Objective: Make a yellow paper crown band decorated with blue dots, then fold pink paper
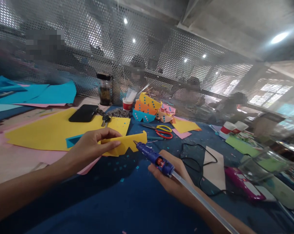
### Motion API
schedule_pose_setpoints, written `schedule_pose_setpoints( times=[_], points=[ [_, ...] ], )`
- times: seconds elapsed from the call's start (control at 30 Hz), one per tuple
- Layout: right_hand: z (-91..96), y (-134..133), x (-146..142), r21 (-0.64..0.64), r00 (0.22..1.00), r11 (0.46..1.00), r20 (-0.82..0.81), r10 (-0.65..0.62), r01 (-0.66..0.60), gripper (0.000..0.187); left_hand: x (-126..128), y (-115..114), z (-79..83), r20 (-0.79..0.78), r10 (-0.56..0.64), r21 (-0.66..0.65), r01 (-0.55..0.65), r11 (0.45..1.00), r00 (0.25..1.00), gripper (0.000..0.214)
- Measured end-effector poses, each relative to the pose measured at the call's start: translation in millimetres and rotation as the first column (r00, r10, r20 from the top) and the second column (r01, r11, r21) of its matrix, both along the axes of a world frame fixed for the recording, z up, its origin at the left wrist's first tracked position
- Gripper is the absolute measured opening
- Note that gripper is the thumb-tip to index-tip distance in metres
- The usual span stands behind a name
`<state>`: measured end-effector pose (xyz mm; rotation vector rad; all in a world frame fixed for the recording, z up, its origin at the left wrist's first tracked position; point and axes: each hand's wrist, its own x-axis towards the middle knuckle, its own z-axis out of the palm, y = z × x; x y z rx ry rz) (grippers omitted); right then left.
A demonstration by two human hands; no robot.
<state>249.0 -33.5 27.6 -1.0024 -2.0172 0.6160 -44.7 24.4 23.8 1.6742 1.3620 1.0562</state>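
Observation:
My left hand (91, 148) pinches a yellow zigzag-cut foam strip (127, 143) and holds it just above the blue table cover (117, 198). My right hand (172, 177) grips a blue glue gun (153, 157) with a clear glue stick (200, 201) trailing back along my forearm. The gun's nozzle touches the strip's lower right edge. A black cord (193, 156) loops on the table beside the gun.
A large yellow sheet (47, 131) with a black phone (83, 113) and keys (105, 119) lies left. Finished paper crowns (149, 109), scissors (161, 131), a dark jar (104, 89) and cups (231, 127) stand farther back. Other people sit behind a perforated metal screen (176, 61).

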Motion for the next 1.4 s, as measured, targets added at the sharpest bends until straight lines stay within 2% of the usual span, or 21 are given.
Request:
schedule_pose_setpoints(
  times=[0.2,0.63,0.9,1.1,1.4],
  points=[
    [1.8,0.0,0.6,0.021,1.000,1.000,0.021,-0.005,0.004,0.028,1.2,1.1,-3.4,0.022,-0.004,-0.008,0.004,1.000,1.000,0.038],
    [0.3,-1.4,2.3,0.064,0.998,0.998,0.059,-0.003,-0.001,0.029,3.8,-4.0,4.1,0.000,0.004,-0.004,-0.004,1.000,1.000,0.035],
    [-4.4,2.1,3.4,0.118,0.998,0.993,0.069,0.015,-0.023,0.028,4.4,-4.5,3.9,0.021,0.018,-0.038,-0.017,0.999,1.000,0.038],
    [-6.5,3.2,4.4,0.120,0.996,0.993,0.090,-0.014,0.003,0.028,4.4,-4.9,3.8,0.033,0.006,-0.041,-0.005,0.999,0.999,0.038],
    [-5.5,2.9,3.4,0.133,0.995,0.991,0.099,0.009,-0.022,0.025,5.7,-5.0,6.0,0.006,0.006,-0.041,-0.006,0.999,1.000,0.039]
  ],
)
